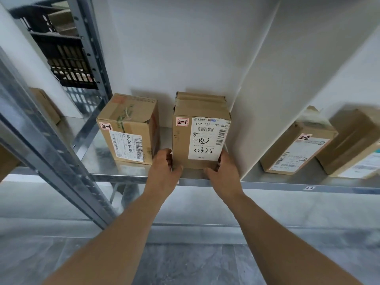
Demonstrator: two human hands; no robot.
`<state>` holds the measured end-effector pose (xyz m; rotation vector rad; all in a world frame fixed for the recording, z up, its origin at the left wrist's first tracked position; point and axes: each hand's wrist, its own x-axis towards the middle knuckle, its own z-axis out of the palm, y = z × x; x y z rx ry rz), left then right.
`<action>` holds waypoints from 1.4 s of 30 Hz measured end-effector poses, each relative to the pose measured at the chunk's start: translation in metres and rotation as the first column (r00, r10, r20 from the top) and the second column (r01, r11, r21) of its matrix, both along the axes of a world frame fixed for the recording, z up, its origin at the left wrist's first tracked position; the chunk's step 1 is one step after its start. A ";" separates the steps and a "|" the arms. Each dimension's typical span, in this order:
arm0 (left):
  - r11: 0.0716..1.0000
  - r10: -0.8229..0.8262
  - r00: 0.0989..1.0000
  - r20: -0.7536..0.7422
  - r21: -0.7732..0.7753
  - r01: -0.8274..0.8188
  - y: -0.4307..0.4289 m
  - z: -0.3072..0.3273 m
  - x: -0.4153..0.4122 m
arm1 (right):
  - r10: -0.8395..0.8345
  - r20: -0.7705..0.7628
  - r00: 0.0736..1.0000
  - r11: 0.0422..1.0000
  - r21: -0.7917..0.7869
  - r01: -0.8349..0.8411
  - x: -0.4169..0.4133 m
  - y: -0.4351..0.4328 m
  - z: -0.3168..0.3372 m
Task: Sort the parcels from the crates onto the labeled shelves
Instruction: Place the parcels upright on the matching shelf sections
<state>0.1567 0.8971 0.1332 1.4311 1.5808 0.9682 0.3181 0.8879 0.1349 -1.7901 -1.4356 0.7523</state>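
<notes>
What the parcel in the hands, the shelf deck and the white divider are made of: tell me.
The parcel: matte brown cardboard, going by folded flaps and glossy tape seams. The shelf deck: probably galvanised steel; its grey sheen reflects the neighbouring box. The divider: smooth matte white panel, material unclear.

Parcel (182, 145) was matt brown cardboard w/ glossy tape (200, 99) on top & white paper label (205, 149). Shelf (123, 173) was shiny, reflective galvanised metal. Divider (267, 89) looked smooth matt white. Crate (67, 64) was black plastic.
</notes>
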 end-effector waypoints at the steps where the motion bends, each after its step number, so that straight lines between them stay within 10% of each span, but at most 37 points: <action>1: 1.000 -0.003 1.000 -0.002 0.004 0.003 -0.005 0.000 -0.001 | -0.003 0.003 1.000 1.000 0.000 0.003 0.000 -0.004 0.001; 16: 0.974 0.214 0.976 -0.038 0.088 -0.210 -0.041 0.000 -0.113 | 0.195 0.274 0.942 0.977 0.030 -0.211 -0.082 -0.053 0.002; 42: 0.964 0.259 0.963 -0.067 0.071 -0.255 0.007 -0.009 -0.137 | 0.140 -0.013 0.990 0.987 0.082 -0.138 -0.157 0.029 -0.008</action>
